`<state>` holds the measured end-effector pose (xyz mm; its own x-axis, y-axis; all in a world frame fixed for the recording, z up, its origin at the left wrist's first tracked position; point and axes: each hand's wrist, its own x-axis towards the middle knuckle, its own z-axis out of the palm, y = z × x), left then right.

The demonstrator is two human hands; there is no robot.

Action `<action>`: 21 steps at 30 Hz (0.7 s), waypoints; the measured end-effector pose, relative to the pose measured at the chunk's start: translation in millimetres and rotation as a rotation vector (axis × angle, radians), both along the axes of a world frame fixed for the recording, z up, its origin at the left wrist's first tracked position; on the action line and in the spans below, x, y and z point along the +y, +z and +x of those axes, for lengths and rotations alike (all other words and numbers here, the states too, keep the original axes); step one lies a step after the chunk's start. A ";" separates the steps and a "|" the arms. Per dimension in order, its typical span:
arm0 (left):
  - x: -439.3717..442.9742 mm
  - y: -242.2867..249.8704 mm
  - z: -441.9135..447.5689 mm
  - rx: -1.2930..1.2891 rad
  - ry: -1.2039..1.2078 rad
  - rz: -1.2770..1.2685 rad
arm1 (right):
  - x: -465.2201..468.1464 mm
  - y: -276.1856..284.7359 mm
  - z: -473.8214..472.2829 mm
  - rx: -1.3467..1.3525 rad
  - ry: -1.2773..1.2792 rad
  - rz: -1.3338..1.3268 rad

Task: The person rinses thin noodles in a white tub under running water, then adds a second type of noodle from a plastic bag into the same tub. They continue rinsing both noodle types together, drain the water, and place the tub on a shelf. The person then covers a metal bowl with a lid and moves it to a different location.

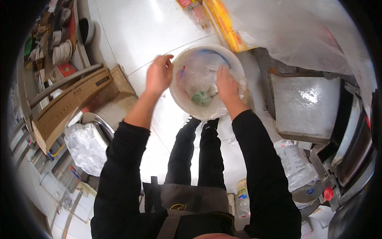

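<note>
A round whitish plastic bucket [179, 101] stands on the tiled floor before me, lined or partly covered with clear plastic film. Inside it lie crumpled clear plastic [191, 76] and a crumpled piece with green print [200, 98]; a blue curved line shows near the far wall. My right hand [227, 83] reaches over the bucket's right side, its fingers at the clear plastic; whether they grip it cannot be told. At the bucket's left rim is my left hand [159, 73], raised with bent fingers, and nothing is seen in it.
An open cardboard box [71, 104] and a plastic-wrapped bundle [85, 146] are on the left, below shelves with stacked bowls [62, 52]. Beyond the bucket lie a yellow package [228, 27] and a plastic bottle [197, 15]. A metal-topped block [304, 104] stands at the right.
</note>
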<state>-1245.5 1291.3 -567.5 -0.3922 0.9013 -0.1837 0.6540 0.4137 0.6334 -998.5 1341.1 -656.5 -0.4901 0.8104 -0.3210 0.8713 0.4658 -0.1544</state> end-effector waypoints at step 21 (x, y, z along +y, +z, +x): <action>78.9 -121.0 -36.2 -0.196 0.129 -0.436 | 138.9 -13.2 46.6 0.499 -0.566 -0.355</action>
